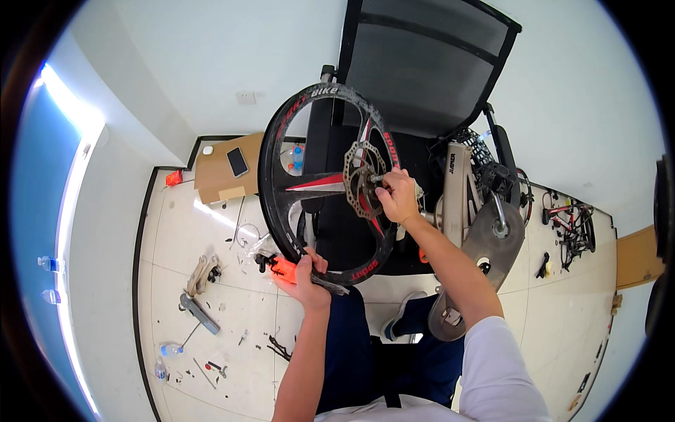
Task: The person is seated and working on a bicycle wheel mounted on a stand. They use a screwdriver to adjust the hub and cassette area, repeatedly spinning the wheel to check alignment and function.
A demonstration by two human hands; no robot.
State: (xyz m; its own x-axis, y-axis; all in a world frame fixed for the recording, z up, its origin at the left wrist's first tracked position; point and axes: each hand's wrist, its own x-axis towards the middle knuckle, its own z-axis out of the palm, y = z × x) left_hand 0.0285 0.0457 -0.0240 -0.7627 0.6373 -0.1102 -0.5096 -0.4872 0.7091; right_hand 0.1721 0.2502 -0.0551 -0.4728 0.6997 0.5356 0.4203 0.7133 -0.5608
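Note:
A black spoked bicycle wheel [285, 211] with red accents stands tilted in front of me, its silver brake disc [355, 155] facing my right side. My left hand [309, 281] is closed around the lower rim. Beside its fingers is an orange piece [283, 269] with a black fitting and clear plastic; whether the hand also holds this I cannot tell. At the hub, my right hand [399, 199] is closed with thumb and fingers on the end of the axle [376, 178]. The palm hides part of the disc and hub.
Behind the wheel stands a black mesh chair [425, 70]. To the right, a silver frame part [457, 183] and an oval metal plate [485, 246] with a crank lean close. Cardboard [218, 179] bears a phone [238, 162]. Tools and bottles lie left; a folded red-black bike frame [573, 225] lies right.

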